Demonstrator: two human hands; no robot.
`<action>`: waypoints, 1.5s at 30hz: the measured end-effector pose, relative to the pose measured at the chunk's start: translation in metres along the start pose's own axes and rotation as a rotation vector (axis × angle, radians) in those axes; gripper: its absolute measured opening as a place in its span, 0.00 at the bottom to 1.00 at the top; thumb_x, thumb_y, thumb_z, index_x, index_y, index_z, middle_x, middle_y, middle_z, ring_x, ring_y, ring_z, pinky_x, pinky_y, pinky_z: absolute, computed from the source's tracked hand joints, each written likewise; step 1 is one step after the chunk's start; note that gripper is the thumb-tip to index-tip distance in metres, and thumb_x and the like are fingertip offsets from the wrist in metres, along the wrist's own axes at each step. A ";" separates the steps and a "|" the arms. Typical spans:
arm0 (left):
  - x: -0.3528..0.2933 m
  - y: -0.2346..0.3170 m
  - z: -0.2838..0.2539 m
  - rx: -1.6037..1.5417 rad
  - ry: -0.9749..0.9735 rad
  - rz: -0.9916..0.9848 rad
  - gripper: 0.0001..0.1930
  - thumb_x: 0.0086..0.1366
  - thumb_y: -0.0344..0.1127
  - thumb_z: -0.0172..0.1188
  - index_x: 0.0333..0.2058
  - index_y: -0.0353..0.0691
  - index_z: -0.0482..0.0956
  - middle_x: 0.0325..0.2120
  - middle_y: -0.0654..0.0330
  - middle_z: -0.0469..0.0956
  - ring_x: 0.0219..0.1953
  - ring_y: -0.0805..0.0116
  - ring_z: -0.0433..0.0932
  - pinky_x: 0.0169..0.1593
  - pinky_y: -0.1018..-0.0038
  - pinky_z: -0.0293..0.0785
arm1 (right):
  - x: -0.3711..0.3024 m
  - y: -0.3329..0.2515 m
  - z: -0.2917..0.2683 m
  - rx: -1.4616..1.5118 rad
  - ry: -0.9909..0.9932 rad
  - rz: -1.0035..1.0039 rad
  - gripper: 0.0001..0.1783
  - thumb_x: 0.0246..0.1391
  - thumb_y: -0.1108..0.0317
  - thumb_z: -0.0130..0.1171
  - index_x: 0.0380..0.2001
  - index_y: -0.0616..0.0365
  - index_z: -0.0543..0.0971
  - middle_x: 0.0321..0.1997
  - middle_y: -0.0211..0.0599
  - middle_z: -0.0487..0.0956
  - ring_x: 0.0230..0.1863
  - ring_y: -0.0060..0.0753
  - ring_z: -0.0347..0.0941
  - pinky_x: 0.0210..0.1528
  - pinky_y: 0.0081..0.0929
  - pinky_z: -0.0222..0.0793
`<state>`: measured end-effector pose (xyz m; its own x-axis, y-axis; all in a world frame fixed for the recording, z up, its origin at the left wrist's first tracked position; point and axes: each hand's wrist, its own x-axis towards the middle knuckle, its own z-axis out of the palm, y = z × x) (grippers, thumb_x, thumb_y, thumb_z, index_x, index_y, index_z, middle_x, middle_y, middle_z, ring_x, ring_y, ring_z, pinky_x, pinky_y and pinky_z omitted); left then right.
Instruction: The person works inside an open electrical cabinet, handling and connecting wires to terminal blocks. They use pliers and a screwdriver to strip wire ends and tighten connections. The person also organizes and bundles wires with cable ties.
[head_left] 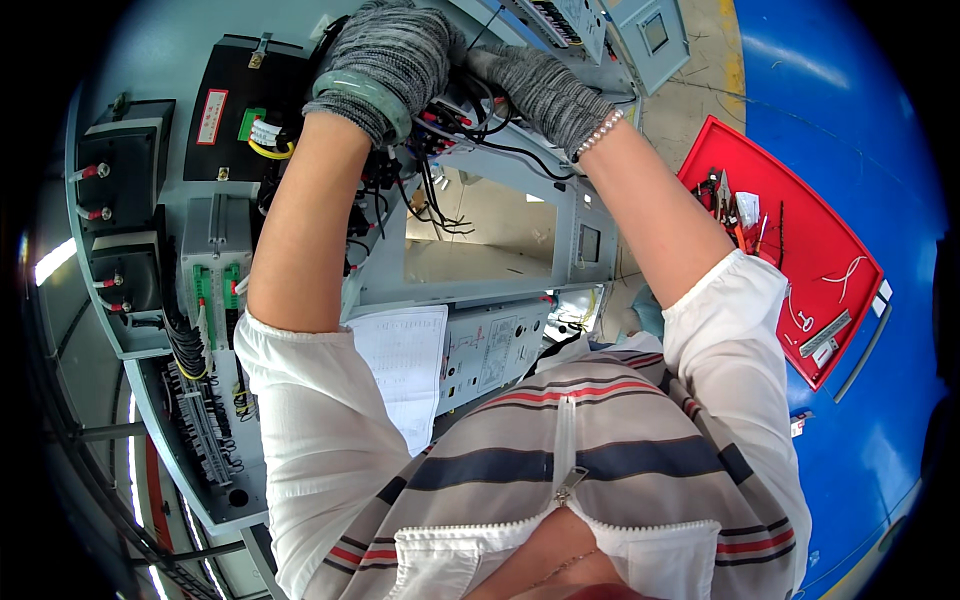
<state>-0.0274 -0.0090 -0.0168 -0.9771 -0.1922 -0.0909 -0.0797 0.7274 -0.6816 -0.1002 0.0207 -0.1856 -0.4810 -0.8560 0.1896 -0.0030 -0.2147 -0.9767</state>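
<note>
Both my hands wear grey knit gloves and work close together at a bundle of black wires (485, 125) inside an open electrical cabinet. My left hand (390, 60), with a pale green bangle (365, 95) at its wrist, is curled over the bundle; its fingertips are hidden. Just to its right, my right hand (545, 95) has its fingers drawn together at the wires, a beaded bracelet at the wrist. A thin dark strand rises between the hands; which hand grips it is hidden. Loose wire ends (445, 215) hang below, over a rectangular cutout in a grey metal panel (480, 290).
Black boxed components (130, 170) with red-capped terminals and a black cover plate (215, 130) line the cabinet's left. A printed sheet (400, 350) lies before my body. On the right, a red tray (840, 270) holds tools and scraps above the blue floor (830, 120).
</note>
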 end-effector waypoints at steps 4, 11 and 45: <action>-0.003 0.005 -0.009 0.024 -0.028 0.009 0.06 0.50 0.39 0.59 0.26 0.49 0.83 0.25 0.55 0.79 0.35 0.56 0.77 0.44 0.63 0.70 | -0.005 -0.005 0.002 0.245 0.014 0.083 0.21 0.53 0.59 0.60 0.45 0.62 0.76 0.31 0.30 0.78 0.24 0.13 0.67 0.27 0.15 0.68; 0.001 0.004 -0.011 -0.033 -0.069 -0.007 0.07 0.53 0.40 0.57 0.30 0.50 0.82 0.26 0.56 0.79 0.36 0.56 0.77 0.44 0.63 0.70 | -0.008 -0.009 0.010 0.229 0.079 0.040 0.23 0.52 0.58 0.61 0.47 0.61 0.75 0.29 0.31 0.78 0.19 0.13 0.64 0.22 0.15 0.65; -0.006 0.010 -0.023 -0.026 -0.145 -0.019 0.11 0.53 0.40 0.57 0.36 0.54 0.82 0.28 0.55 0.80 0.36 0.57 0.79 0.45 0.62 0.71 | -0.002 -0.016 0.020 -0.081 0.025 -0.203 0.25 0.49 0.62 0.63 0.51 0.54 0.71 0.44 0.40 0.78 0.46 0.27 0.73 0.53 0.25 0.66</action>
<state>-0.0270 0.0151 -0.0065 -0.9366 -0.2985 -0.1834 -0.1053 0.7392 -0.6652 -0.0818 0.0168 -0.1683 -0.4849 -0.7868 0.3818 -0.1722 -0.3421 -0.9237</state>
